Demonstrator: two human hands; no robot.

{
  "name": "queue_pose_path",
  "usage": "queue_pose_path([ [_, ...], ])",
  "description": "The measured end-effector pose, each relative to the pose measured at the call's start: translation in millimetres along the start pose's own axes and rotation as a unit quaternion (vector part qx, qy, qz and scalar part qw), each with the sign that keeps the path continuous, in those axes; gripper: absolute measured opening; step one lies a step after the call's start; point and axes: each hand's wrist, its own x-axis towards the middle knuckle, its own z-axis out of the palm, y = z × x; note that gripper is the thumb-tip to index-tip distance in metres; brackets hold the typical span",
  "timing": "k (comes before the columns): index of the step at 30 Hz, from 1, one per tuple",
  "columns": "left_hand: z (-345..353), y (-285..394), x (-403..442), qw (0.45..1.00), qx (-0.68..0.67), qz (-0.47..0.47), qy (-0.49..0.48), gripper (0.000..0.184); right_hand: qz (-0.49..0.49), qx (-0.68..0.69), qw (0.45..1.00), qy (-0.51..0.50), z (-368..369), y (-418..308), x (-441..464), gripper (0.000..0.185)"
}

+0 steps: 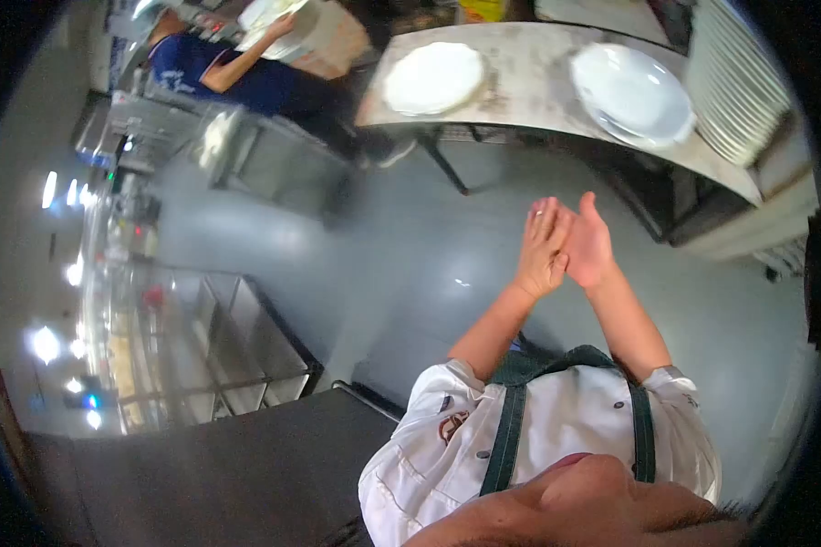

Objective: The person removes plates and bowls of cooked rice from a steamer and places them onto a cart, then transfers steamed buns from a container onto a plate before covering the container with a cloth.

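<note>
My left hand (543,251) and my right hand (590,242) meet in front of my body, above the floor. The left hand's stretched fingers lie against the right palm, with a ring-like band on one finger. My right hand is open, its thumb pointing away from me. Nothing shows between the hands, though the contact area is partly hidden. Beyond them stands a table (529,73) bearing a white scalloped plate (433,78) on the left and a shiny white oval dish (631,91) on the right. A tall stack of white plates (737,87) rises at the table's right end.
At the upper left a person in a dark blue shirt (187,66) holds a large pale container (315,41). Below that person is a metal cart (287,164). A metal rack with compartments (246,337) and a dark countertop (201,474) stand to my left. Grey floor (410,246) lies between.
</note>
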Motion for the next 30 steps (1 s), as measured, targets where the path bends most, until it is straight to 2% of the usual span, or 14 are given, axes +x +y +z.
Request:
queue_pose_path([
  [3, -62.9, -44.2, -1.4, 0.977, -0.078, -0.191, -0.049, 0.053, -0.034, -0.046, 0.998, -0.016, 71.8, 35.2, 47.9, 0.073],
  [4, -76.0, -57.7, -11.9, 0.898, -0.275, -0.343, -0.005, 0.054, -0.16, -0.253, 0.954, -0.018, 77.9, 59.0, 63.0, 0.069],
  [6, -101.0, -94.6, -13.0, 0.579, -0.607, -0.538, 0.081, 0.055, -0.405, -0.598, 0.691, -0.032, 83.0, 101.1, 109.2, 0.059],
  [10, -181.9, -128.6, 7.2, 0.566, -0.702, -0.424, 0.081, 0.058, -0.385, -0.734, 0.515, -0.217, 91.5, 129.0, 161.7, 0.047],
  [13, -232.4, -150.1, -5.8, 0.698, -0.579, -0.416, 0.065, 0.055, -0.284, -0.834, 0.444, -0.163, 112.6, 144.0, 183.6, 0.046],
  [16, -281.6, -189.1, -3.2, 0.522, -0.805, -0.278, 0.051, 0.054, -0.295, -0.832, 0.468, -0.052, 98.8, 163.4, 239.1, 0.049],
  [22, -341.1, -285.7, 30.7, 0.531, -0.731, -0.378, 0.203, 0.051, -0.289, -0.72, 0.577, 0.255, 64.1, 120.1, 375.0, 0.043],
  [23, -343.5, -317.6, 30.6, 0.55, -0.709, -0.382, 0.219, 0.051, -0.292, -0.725, 0.553, 0.289, 29.6, 107.8, 409.2, 0.043],
  [24, -342.9, -355.9, 18.2, 0.569, -0.684, -0.39, 0.239, 0.052, -0.297, -0.645, 0.63, 0.315, 31.4, 95.8, 427.2, 0.045],
  [25, -348.8, -382.2, 10.9, 0.583, -0.655, -0.404, 0.261, 0.053, -0.292, -0.633, 0.627, 0.348, -15.8, 82.5, 464.5, 0.05],
  [26, -360.7, -385.2, 38.9, 0.529, -0.633, -0.463, 0.324, 0.059, -0.231, -0.654, 0.578, 0.429, 11.9, 73.3, 467.3, 0.056],
  [27, -370.4, -402.6, 48.2, 0.542, -0.619, -0.47, 0.32, 0.059, -0.159, -0.652, 0.595, 0.443, -30.9, 60.0, 494.4, 0.062],
  [28, -378.9, -425.1, 61.3, 0.559, -0.608, -0.471, 0.31, 0.059, -0.192, -0.645, 0.552, 0.492, -30.4, 58.4, 506.3, 0.063],
  [30, -400.7, -456.4, 91.4, 0.551, -0.606, -0.481, 0.312, 0.061, -0.214, -0.639, 0.582, 0.454, 23.3, 58.1, 498.7, 0.067],
])
